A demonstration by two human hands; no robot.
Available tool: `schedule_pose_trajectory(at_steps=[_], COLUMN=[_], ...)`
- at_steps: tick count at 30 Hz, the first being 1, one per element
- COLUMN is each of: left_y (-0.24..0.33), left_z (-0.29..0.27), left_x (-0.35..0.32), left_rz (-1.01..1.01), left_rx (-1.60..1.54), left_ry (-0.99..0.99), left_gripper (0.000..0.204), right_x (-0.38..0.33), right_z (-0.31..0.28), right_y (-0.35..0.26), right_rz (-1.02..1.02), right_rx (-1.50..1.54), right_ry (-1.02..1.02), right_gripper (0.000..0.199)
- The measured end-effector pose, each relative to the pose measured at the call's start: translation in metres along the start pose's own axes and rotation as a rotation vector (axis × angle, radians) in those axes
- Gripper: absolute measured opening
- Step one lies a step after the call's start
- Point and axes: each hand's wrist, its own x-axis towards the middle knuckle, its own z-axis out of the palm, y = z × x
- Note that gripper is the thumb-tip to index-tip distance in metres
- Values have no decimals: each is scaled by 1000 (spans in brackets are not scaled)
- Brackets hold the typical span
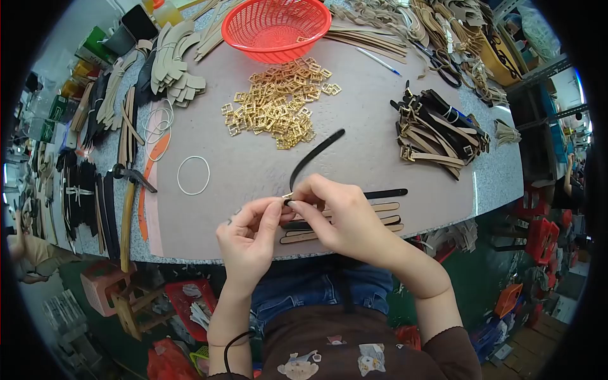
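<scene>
One curved, round-tipped black strap [308, 157] is pinched by left hand [251, 237] and right hand [340, 212].

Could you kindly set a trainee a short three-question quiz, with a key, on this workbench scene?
1. What lies heaped just in front of the red basket?
A: scissors
B: gold buckles
C: white cords
2. True or false: the hammer lies to the left of the gold buckles.
3. Fill in: the fingertips of the left hand and right hand meet at the near end of a curved strap, whose colour is ____.
Key: 1. B; 2. True; 3. black.
</scene>
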Motion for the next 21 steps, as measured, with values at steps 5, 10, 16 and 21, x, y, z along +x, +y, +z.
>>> schedule_pose_trajectory(at_steps=[5,10,16,21], left_y=[-2,3,4,-2], left_z=[-1,1,0,-11], left_x=[5,5,5,8], left_rz=[-159,-133,-107,-79], left_rx=[-453,-336,-264,-257], left_ry=[34,-15,-17,-127], left_gripper=[19,17,14,12], right_x=[-2,-1,-1,1], right_z=[0,-2,-4,-8], right_y=[7,7,1,1], right_rz=[-87,-141,-19,-100], right_rx=[122,119,209,157], right_ry=[20,23,48,-9], right_gripper=[13,12,12,12])
